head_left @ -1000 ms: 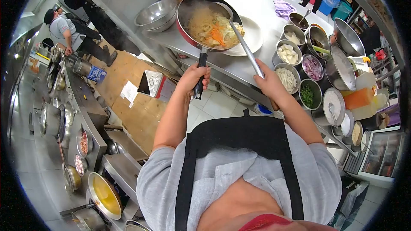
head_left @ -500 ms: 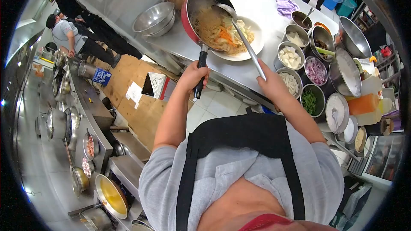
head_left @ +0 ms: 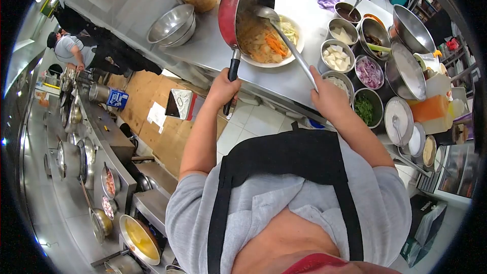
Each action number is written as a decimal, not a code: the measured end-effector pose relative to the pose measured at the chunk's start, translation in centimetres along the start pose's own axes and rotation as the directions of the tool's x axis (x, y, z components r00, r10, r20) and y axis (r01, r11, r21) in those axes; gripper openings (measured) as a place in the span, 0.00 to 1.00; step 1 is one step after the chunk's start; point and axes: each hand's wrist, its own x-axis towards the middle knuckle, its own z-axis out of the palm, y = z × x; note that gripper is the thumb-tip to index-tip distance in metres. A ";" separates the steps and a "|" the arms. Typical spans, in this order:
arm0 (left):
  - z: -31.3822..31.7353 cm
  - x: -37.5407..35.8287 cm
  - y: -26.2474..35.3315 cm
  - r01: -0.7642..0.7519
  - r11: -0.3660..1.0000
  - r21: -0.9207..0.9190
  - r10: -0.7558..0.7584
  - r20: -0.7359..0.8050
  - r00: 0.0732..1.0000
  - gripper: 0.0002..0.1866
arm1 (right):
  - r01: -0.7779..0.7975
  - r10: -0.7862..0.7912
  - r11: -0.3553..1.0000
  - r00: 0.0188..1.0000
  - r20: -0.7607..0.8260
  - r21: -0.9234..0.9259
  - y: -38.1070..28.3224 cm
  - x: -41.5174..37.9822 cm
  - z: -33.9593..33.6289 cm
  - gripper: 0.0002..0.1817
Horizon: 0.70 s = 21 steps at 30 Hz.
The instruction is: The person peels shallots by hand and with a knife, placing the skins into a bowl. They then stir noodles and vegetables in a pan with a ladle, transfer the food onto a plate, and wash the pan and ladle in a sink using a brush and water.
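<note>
Head cam's showing the red-sided frying pan (head_left: 233,7) leaning steeply over a white plate (head_left: 301,40); it's probably feeling front-heavy, rigid and hot, so the black handle (head_left: 234,68) is looking like the sensible hold; left hand (head_left: 223,89) is gripping that, fingers curled; right hand (head_left: 328,96) is wrapping its fingers round the steel ladle (head_left: 290,48), likely light but slick; soft, slippery stir-fry (head_left: 259,43) is lying at the pan's mouth; chopped red onion (head_left: 369,72) is sitting nearby.

Red pan (head_left: 234,7) at a steeper tilt than before, more food (head_left: 272,45) on the white plate (head_left: 294,54)
</note>
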 end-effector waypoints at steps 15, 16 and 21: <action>0.4 2.0 -3.7 -0.072 0.974 0.216 0.107 -0.157 0.982 0.09 | 0.089 -0.115 0.980 0.984 -0.137 -0.180 1.4 -0.7 -1.8 0.28; 0.4 1.9 -3.6 -0.071 0.958 0.279 0.125 -0.179 0.976 0.09 | 0.076 -0.106 0.981 0.980 -0.170 -0.177 1.7 0.0 -1.4 0.28; 1.2 2.2 -4.1 -0.053 0.980 0.192 0.093 -0.206 0.974 0.11 | 0.055 -0.087 0.987 0.974 -0.209 -0.154 2.8 0.5 -0.3 0.28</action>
